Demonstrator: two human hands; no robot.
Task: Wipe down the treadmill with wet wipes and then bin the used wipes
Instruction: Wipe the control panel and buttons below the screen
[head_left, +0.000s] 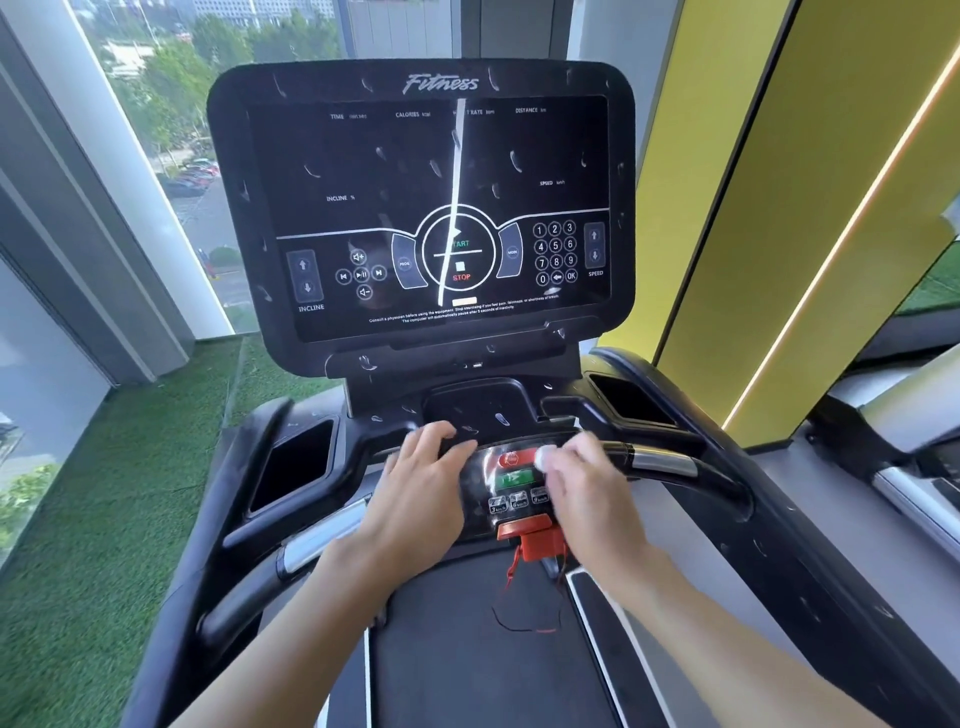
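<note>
right hand (582, 486): we pinch the wet wipe (545, 457) at the button panel's (511, 480) right edge
left hand (421, 483): spread flat, panel's left

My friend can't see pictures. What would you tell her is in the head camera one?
A person's right hand holds a white wipe against the small button panel on a treadmill, while the left hand rests open beside it. Above stands the big black console marked Fitness, flecked with pale marks.
</note>
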